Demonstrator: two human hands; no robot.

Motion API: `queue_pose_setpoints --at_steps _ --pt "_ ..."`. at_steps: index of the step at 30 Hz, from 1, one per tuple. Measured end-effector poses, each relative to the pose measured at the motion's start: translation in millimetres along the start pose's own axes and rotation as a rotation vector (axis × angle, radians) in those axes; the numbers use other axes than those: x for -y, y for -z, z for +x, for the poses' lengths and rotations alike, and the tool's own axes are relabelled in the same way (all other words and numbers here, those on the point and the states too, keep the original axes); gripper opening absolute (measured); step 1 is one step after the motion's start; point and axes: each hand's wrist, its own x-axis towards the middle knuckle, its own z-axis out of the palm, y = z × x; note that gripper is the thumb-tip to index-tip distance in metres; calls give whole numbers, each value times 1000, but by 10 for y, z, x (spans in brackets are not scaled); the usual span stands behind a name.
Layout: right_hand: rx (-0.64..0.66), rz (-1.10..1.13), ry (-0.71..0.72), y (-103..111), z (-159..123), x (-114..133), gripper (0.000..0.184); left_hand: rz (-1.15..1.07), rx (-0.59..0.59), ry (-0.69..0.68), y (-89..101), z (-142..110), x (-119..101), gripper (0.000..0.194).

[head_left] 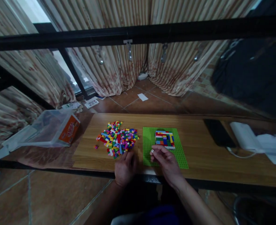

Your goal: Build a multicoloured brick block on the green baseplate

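My right hand (167,162) pinches a small white toy brick (152,151) between thumb and fingertips, over the green studded baseplate (149,159). Just beyond those fingers, a block of multicoloured bricks (165,139) stands on the baseplate; my fingers hide a bit of its near left corner. My left hand (125,168) rests at the near side of a loose pile of small coloured bricks (119,137). Its fingers are curled in, and whatever they may hold is hidden.
On the wooden table (194,159) a black phone (219,132) lies right of the baseplate, with a white device (244,134) and cable beside it. A clear plastic bin (51,128) with an orange label stands left. A dark metal bar (138,32) crosses ahead, before curtains.
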Motion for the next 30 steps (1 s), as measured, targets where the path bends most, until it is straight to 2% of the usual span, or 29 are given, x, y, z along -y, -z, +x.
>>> queue_pose_setpoints --at_steps 7,11,15,20,27,30 --pt "-177 -203 78 525 33 101 23 0 -1 -19 -17 -6 27 9" --pt "-288 -281 108 718 76 180 26 2 -6 -31 -15 3 27 11" --pt "-361 -368 156 779 120 238 29 16 -21 -42 -6 19 18 11" --pt "-332 -533 197 798 166 231 30 16 -20 -28 11 26 -2 13" --pt "-315 -778 342 794 208 263 31 17 -11 -24 1 22 -1 13" --pt "-268 -897 412 751 274 307 26 22 -12 -28 2 20 -2 13"
